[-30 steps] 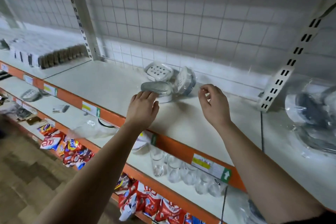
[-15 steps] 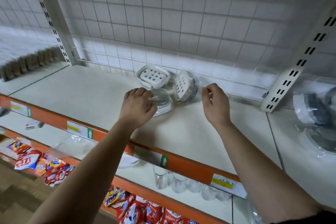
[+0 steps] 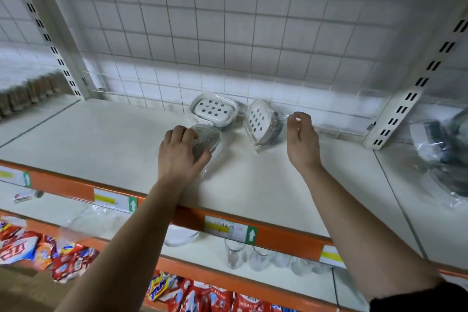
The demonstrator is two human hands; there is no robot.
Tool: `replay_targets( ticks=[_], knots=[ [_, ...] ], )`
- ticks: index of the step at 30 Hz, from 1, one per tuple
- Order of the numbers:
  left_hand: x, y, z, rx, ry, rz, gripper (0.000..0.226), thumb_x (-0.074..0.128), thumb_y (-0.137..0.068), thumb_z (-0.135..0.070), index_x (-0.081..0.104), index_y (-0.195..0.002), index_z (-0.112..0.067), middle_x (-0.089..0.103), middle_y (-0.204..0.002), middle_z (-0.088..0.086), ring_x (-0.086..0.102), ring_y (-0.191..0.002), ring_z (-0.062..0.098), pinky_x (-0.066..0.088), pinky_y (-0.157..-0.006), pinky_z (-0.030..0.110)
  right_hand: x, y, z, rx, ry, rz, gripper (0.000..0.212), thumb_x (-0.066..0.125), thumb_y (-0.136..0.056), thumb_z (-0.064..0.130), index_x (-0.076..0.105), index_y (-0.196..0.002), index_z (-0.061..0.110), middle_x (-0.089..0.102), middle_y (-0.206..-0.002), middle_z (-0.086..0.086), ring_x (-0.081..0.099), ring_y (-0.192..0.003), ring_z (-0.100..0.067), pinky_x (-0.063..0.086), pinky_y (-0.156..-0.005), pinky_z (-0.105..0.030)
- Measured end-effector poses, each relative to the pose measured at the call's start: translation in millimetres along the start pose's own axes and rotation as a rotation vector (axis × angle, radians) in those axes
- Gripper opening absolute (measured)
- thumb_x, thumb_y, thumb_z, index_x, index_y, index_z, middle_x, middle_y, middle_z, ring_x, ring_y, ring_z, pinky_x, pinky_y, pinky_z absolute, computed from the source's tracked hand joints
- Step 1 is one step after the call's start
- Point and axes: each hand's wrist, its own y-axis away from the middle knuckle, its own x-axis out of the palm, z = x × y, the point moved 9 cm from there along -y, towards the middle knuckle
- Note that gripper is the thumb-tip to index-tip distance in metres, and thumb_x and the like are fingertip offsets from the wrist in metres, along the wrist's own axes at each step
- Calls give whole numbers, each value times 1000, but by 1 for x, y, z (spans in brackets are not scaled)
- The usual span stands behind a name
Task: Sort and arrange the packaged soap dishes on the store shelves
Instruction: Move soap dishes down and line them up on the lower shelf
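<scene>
1. the white shelf point(image 3: 101, 139) with an orange front edge carries three packaged soap dishes near its back, in front of the wire grid point(image 3: 228, 33).
2. a big item in clear wrap point(image 3: 445, 149) lies at 3 o'clock from the dishes, well apart from them.
3. the left hand point(image 3: 181, 157) grips the front soap dish point(image 3: 206, 140), with the fingers curled over its grey lid.
4. the right hand point(image 3: 302, 142) is apart from the left one, at 3 o'clock of the tilted soap dish point(image 3: 260, 121). its thumb and forefinger are at the edge of the clear wrap, and i cannot tell if they pinch it.
5. the tilted soap dish stands on its edge, holed face toward 9 o'clock.
6. the back soap dish point(image 3: 214, 110) lies flat at 12 o'clock of the front one, near the grid.
</scene>
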Motion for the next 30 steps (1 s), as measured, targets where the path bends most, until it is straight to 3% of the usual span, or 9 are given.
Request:
replay_targets(
  ticks=[5,9,16,21,23,25,27,30],
  knots=[
    [0,0,2,18,28,-31,52,48,-75,-52,62,-98,-8,57,-100,12,51,-94,34,47,-76,42,26,-6,-16,255,-141,99,60,22,-104,54,59,-129,13,59,-132,-8,53,-123,-27,36,-95,-29],
    [0,-1,2,26,35,-36,51,48,-76,-52,62,-98,-8,57,-100,11,51,-94,33,47,-77,41,42,-11,-18,292,-174,130,56,27,-103,56,59,-130,19,58,-134,-7,52,-125,-26,39,-106,-37],
    [0,-1,4,19,61,-41,48,48,-77,-51,62,-97,-10,57,-99,10,52,-93,33,48,-77,42,59,-16,-11,219,-127,176,36,44,-102,48,52,-112,14,58,-97,3,54,-94,-19,39,-68,-27],
    [0,-1,3,19,63,-45,48,49,-76,-51,62,-97,-10,57,-99,10,52,-93,32,48,-76,41,69,-17,-3,188,-91,218,36,45,-102,44,47,-113,10,53,-92,6,51,-89,-19,37,-63,-20],
    [0,-1,4,17,64,-44,48,49,-77,-51,62,-97,-10,57,-99,10,52,-93,32,48,-76,42,72,-16,1,187,-94,234,37,44,-103,43,46,-113,8,53,-93,3,52,-90,-22,42,-66,-24],
    [0,-1,4,13,63,-44,48,49,-77,-51,62,-97,-10,57,-99,9,51,-94,32,48,-76,42,73,-17,-1,196,-135,218,32,45,-103,40,45,-108,8,52,-90,5,57,-96,-27,52,-81,-40],
    [0,-1,4,12,62,-47,48,49,-77,-51,62,-97,-10,57,-99,9,51,-94,32,48,-76,41,70,-16,-3,216,-171,186,27,46,-103,38,45,-103,10,52,-88,5,60,-101,-32,52,-90,-55],
    [0,-1,4,12,68,-47,47,49,-76,-51,62,-97,-10,58,-99,9,52,-93,32,48,-77,42,59,-17,-1,197,-177,133,21,48,-102,34,48,-98,13,55,-86,6,61,-95,-30,53,-89,-54]
  ],
)
